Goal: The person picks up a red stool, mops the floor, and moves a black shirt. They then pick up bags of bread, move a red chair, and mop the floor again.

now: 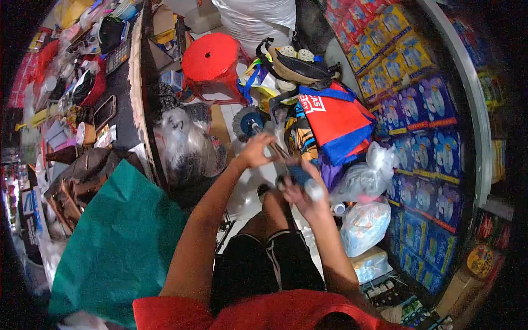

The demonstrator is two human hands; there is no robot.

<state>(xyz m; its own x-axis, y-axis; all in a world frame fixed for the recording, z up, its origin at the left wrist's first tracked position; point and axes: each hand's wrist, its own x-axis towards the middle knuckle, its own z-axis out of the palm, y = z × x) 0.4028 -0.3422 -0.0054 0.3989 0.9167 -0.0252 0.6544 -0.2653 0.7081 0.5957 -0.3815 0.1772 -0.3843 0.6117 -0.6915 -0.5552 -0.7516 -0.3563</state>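
Stacked colourful packages [421, 148] line one side of this cramped, cluttered room. Nearest, above the person's black shorts [247, 258], the right hand [306, 193] is at a blurred dark-blue object [298, 175], its fingers bent beside it; I cannot tell whether they are clasped round it. Just ahead, the left hand [256, 153] has thumb and fingers drawn toward a slender piece [279, 149] between the hands, but blur hides whether they pinch it.

For good handling, one hand should probably steady the object while the other works in small motions, wrists low and held away from the clear plastic bags [366, 228] at the right, which could snag. A slower pace would likely help too.

Beyond lie a round grey-and-blue item [247, 122] and a red-and-blue bag [336, 118], then a red stool [212, 58] and, farthest, a white sack [256, 21].
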